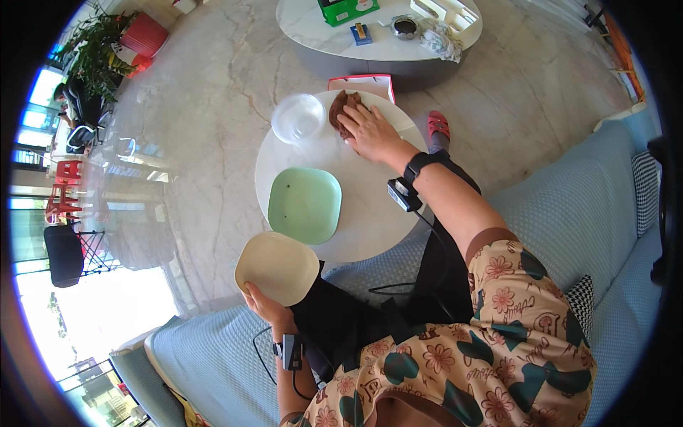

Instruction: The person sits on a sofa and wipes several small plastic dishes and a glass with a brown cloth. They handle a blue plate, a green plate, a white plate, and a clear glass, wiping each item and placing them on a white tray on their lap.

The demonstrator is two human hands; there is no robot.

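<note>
My left hand [265, 305] grips a cream square dish [280, 267] by its near-left edge, tilted over my lap at the table's near-left side. On the round white table [373, 213], my right hand [371, 132] lies palm down over a crumpled brown cloth [338, 111], its fingers bunching the fabric; the underside of the grip is hidden. A mint-green square dish [305, 205] with a few dark specks rests on the table between my hands. Left of the cloth stands a clear plastic bowl [299, 118] at the table's far-left edge.
Beyond the table is an oval marble-topped table [331, 40] bearing a green packet [348, 9], a blue box [361, 35], a round metal container [404, 28] and a crumpled whitish cloth [442, 42]. A red-edged paper bag [368, 84] stands between the tables. The blue sofa [576, 192] surrounds me.
</note>
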